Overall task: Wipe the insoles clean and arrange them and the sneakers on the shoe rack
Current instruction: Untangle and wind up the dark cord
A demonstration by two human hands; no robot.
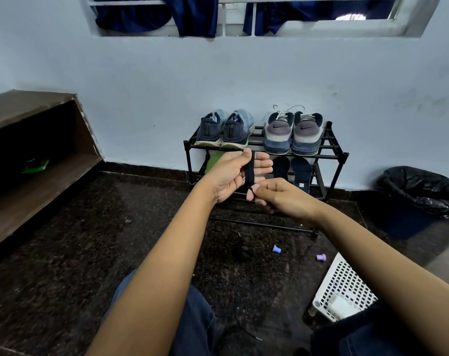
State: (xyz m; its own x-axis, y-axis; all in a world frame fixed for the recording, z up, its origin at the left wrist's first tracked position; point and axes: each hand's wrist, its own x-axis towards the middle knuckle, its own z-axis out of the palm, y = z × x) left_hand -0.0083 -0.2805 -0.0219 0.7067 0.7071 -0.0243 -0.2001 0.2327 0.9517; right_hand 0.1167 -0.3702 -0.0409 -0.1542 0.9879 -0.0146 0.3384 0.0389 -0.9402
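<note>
The black shoe rack [331,154] stands against the wall. Its top shelf carries a blue pair of sneakers [224,129] and a grey pair of sneakers [294,132], heels toward me. Two dark insoles [301,170] lean on the lower shelf, and a green insole [214,160] shows behind my left hand. My left hand [231,176] is raised in front of the rack with a black strap [250,170] wound round its fingers and the thumb at the strap's top. My right hand [282,199] pinches the strap's lower end.
A bin lined with a black bag [418,194] stands right of the rack. A white perforated basket [344,289] is by my right knee. A wooden shelf unit [38,155] fills the left. Small blue [276,249] and purple [321,257] caps and a black rod [264,224] lie on the dark floor.
</note>
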